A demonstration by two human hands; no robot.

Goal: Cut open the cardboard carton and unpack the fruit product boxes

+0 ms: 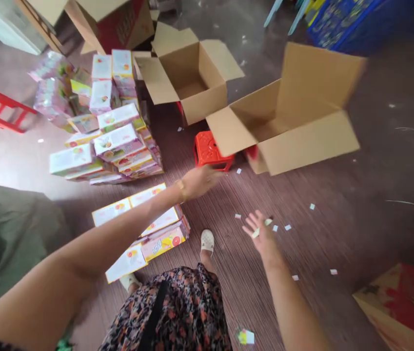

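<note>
Head view: the two hands are well apart over the dark floor (236,273). The left hand (200,182) reaches forward past the packs (163,243), its fingertips overlapping the near edge of the red stool (208,146) in this view; blur hides the fingers, so I cannot tell whether it grips anything or touches the stool. The right hand (264,240) is palm up, fingers spread, with a pale strip (266,223) lying across it; whether the thumb pins the strip is unclear.

Beyond the stool stand two open cartons. The right carton (312,146) has its side flap angled over the stool's right part and a tall flap upright at the back. The rear carton (207,105) spreads its flaps outward, the left one reaching toward the stack (119,141).

A narrow strip of floor separates the stack's right edge from the stool. The packs sit nearer the body, their right end just beside the shoe (207,241), and the left forearm crosses over them. Room is widest to the right, where floor dotted with paper scraps (287,227) runs from the right carton to the printed carton (404,307) at the lower right corner. On the left, a grey-green cloth (9,239) borders the packs' side.
</note>
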